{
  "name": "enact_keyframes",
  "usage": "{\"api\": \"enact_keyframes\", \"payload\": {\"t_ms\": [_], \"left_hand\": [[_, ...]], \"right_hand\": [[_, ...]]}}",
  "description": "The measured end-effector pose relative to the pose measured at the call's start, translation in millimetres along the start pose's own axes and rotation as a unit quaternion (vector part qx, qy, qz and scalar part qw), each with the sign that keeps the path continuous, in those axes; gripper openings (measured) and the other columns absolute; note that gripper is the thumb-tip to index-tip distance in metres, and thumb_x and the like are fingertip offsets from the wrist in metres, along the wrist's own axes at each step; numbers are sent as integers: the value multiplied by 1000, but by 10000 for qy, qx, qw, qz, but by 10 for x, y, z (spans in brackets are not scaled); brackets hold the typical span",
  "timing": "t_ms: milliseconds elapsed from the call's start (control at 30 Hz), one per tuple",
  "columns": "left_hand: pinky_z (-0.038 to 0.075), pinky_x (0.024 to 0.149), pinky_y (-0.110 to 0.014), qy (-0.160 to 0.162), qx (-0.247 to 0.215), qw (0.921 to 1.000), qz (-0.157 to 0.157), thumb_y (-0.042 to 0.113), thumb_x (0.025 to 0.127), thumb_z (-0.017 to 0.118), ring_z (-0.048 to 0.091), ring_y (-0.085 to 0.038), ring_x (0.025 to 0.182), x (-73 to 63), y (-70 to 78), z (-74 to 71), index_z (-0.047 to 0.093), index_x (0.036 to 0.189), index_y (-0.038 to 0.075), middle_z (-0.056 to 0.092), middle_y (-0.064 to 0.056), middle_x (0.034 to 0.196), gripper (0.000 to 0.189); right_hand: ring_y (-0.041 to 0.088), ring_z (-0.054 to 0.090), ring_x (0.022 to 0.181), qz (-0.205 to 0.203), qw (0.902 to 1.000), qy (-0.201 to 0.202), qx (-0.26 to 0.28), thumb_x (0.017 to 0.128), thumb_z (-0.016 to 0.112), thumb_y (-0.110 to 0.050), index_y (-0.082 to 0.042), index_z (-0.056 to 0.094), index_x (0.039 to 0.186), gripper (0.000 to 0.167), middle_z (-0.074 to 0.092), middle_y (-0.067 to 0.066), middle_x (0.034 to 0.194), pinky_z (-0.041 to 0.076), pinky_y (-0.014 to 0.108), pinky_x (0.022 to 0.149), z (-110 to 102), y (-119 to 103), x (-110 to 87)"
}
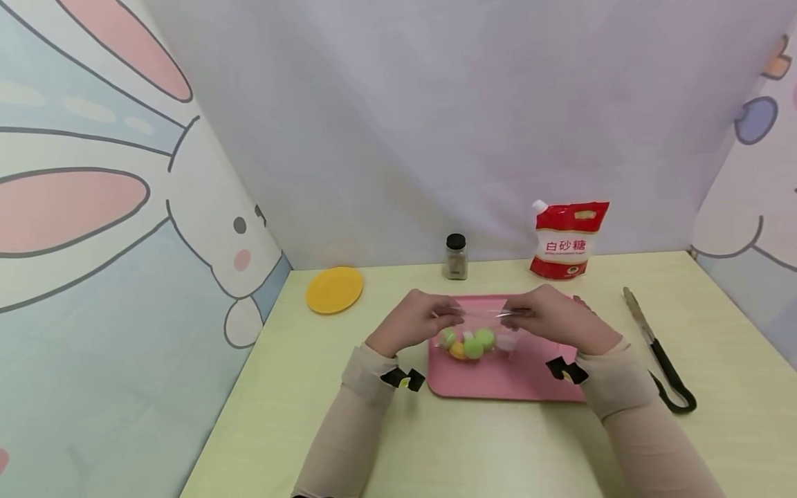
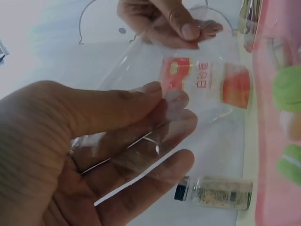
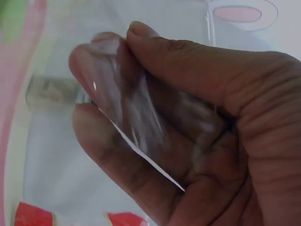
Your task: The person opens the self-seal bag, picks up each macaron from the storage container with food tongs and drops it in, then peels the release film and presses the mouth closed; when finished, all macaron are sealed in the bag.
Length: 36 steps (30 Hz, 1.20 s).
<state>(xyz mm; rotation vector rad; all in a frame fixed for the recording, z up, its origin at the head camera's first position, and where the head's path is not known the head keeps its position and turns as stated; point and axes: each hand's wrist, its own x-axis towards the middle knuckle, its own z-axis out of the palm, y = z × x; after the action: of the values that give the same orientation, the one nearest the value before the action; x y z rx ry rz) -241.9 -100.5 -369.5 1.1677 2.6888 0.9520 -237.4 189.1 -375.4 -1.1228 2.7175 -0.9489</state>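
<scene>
Both hands hold up a piece of thin clear plastic film, stretched between them above the pink tray. The left hand pinches one side, its thumb in front of the plastic and the other fingers behind. On the opposite side, the right hand pinches the film between thumb and fingers, with folds gathered over the fingers. Below the plastic, at the tray's left, several small round green and orange pieces lie together, looking like macarons. The film overlaps them in the head view.
A yellow plate lies back left. Along the rear wall stand a black-capped spice jar and a red and white sugar pouch. Black-handled tongs lie right of the tray. A small red thing shows beyond the right hand.
</scene>
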Motion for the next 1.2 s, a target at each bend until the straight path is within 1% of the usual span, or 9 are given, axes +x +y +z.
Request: {"api": "enact_keyframes", "payload": {"t_ms": [100, 200, 333, 533, 700, 800, 967, 1100, 1200], "left_hand": [[53, 80, -22, 89, 13, 9998, -158, 18, 97, 69, 68, 0, 91, -14, -40, -13, 76, 112, 12, 76, 7, 101, 17], [53, 77, -21, 216, 271, 9994, -18, 16, 97, 69, 68, -1, 90, -21, -27, 5, 76, 110, 13, 76, 7, 101, 15], [49, 67, -16, 231, 513, 9978, 345, 13, 97, 68, 64, 1, 77, -26, 44, 57, 76, 108, 12, 76, 5, 98, 14], [44, 60, -14, 103, 585, 9967, 560, 14, 97, 69, 54, 3, 61, -25, 80, 74, 77, 105, 12, 76, 6, 93, 12], [50, 65, -16, 7, -12, 10000, 63, 15, 96, 70, 63, 6, 72, -44, 1, 15, 77, 109, 12, 76, 6, 96, 15], [53, 71, -18, 38, -274, 9994, -226, 14, 97, 69, 67, 6, 82, -61, -55, -25, 77, 110, 12, 76, 7, 96, 15], [54, 76, -21, 262, -211, 9994, -48, 13, 97, 68, 68, -1, 85, -58, -88, -59, 73, 116, 12, 76, 4, 98, 19], [54, 83, -22, 41, -459, 9988, 173, 13, 99, 66, 69, -4, 96, -28, -85, -35, 63, 131, 12, 75, -2, 108, 32], [54, 82, -22, 10, -510, 9987, 16, 12, 98, 66, 70, -3, 95, -18, -118, -28, 67, 123, 11, 76, 0, 106, 25]], "right_hand": [[9, 69, 74, 198, 9998, -11, 64, 90, 76, -9, -7, 77, 99, 9, 73, -5, 86, 56, 27, 68, -55, 42, -50], [10, 70, 80, 371, 9993, -52, 14, 91, 76, -18, -8, 75, 106, 18, 74, -5, 91, 57, 31, 72, -35, 2, -55], [3, 66, 80, -29, 9998, -21, -218, 91, 76, -37, -12, 72, 112, 33, 72, -11, 94, 57, 33, 72, 114, -157, 43], [-2, 58, 69, -527, 9976, 194, -399, 92, 74, -13, -13, 75, 97, 5, 70, -11, 84, 54, 24, 66, 226, -200, 151], [5, 63, 69, -124, 9999, -81, -55, 91, 74, -7, -13, 75, 97, 9, 69, -10, 85, 55, 25, 65, 84, -33, 32], [7, 62, 74, -27, 9996, 1, -284, 90, 76, -10, -18, 77, 96, 10, 68, -14, 85, 53, 26, 67, -8, 47, -51], [11, 55, 82, -115, 9943, 613, -871, 84, 83, -13, -23, 78, 93, 14, 67, -19, 86, 48, 32, 71, -109, 100, -137], [11, 64, 83, -91, 9984, 466, -300, 90, 77, -13, -18, 75, 98, 10, 71, -11, 91, 54, 31, 73, -135, 131, -143], [5, 66, 81, 60, 9997, 212, 54, 93, 74, -11, -16, 74, 100, 9, 71, -9, 91, 56, 29, 73, -145, 174, -147]]}}
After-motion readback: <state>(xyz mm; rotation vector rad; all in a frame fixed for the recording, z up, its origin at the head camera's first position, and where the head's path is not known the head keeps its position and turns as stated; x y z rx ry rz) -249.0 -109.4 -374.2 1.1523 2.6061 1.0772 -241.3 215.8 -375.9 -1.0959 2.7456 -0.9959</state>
